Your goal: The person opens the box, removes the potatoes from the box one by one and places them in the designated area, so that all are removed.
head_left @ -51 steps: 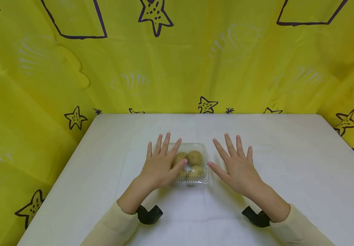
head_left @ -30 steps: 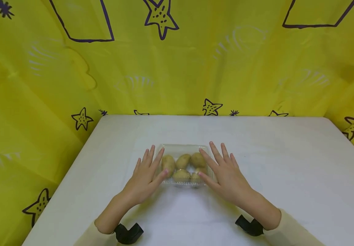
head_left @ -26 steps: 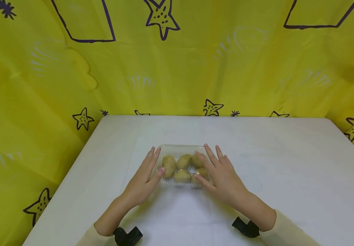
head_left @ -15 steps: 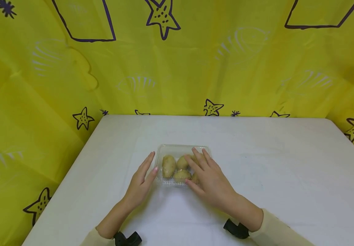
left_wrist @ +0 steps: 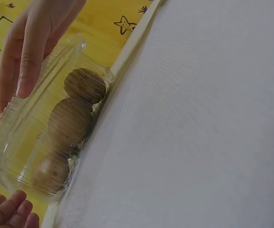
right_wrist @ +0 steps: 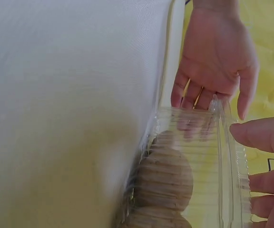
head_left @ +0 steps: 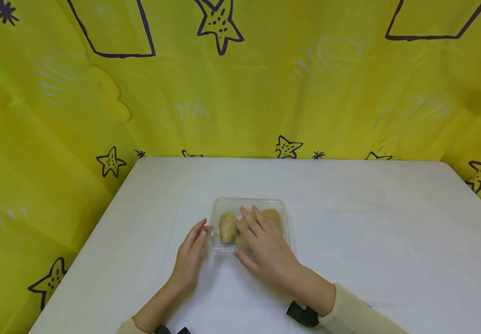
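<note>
A clear plastic container [head_left: 223,202] with a lid holds several potatoes [head_left: 227,227], seen through its side in the left wrist view [left_wrist: 70,123] and the right wrist view [right_wrist: 168,175]. My left hand [head_left: 189,260] is at the container's left end, fingers loosely bent and fingertips by its edge; the right wrist view shows this hand [right_wrist: 218,57] palm up beside that end. Over the lid's middle and right lies my right hand [head_left: 271,253], fingers extended, covering some potatoes. In the left wrist view its thumb and fingers [left_wrist: 37,42] meet the lid.
A white-covered table [head_left: 369,222] carries the container. Yellow curtains [head_left: 248,93] with drawn stars and fish stand behind the table and at both sides. Dark wrist-worn devices [head_left: 303,314] show below the hands.
My right hand has moved left across the lid, its fingers lower over the potatoes. My left hand has gone from above the container to its left end, fingers more bent.
</note>
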The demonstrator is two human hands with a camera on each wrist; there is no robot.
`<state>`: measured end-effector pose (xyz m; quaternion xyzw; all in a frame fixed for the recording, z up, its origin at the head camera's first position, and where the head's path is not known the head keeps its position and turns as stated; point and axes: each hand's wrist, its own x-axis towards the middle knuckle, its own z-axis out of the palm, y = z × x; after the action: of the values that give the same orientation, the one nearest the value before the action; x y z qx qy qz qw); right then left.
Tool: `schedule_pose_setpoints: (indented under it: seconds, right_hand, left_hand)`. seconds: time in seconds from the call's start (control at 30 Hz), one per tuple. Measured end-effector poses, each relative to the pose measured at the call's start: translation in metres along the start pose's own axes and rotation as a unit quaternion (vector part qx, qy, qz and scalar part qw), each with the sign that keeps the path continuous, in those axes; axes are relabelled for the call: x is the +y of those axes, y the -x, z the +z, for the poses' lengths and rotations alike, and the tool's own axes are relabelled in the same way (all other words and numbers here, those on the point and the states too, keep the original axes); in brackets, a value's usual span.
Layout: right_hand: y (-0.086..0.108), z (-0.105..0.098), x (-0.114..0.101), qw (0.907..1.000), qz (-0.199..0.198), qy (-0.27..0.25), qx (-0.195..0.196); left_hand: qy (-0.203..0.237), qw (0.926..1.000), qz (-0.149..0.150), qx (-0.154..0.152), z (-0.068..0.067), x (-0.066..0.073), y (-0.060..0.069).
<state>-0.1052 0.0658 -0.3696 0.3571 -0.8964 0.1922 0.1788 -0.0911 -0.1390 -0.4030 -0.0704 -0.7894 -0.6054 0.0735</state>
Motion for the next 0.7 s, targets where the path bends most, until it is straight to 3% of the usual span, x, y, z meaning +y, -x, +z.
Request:
schedule_pose_setpoints:
  seconds: [0.1, 0.4, 0.53, 0.7]
  right_hand:
    - [-0.003, 0.002, -0.002, 0.9999, -0.009, 0.002, -0.009]
    - [-0.007, 0.005, -0.002, 0.9992, -0.032, 0.005, -0.026]
    - [-0.008, 0.007, -0.001, 0.9989, -0.037, 0.011, -0.028]
    - [-0.011, 0.010, -0.004, 0.9987, -0.040, 0.015, -0.028]
  left_hand:
    - [0.019, 0.9997, -0.006, 0.012, 0.000, -0.002, 0.000]
    - [0.074, 0.9966, 0.035, 0.015, 0.003, -0.010, -0.001]
    - [0.092, 0.9955, 0.018, 0.014, 0.004, -0.011, -0.001]
    - [0.128, 0.9911, -0.032, 0.018, 0.001, -0.011, -0.001]
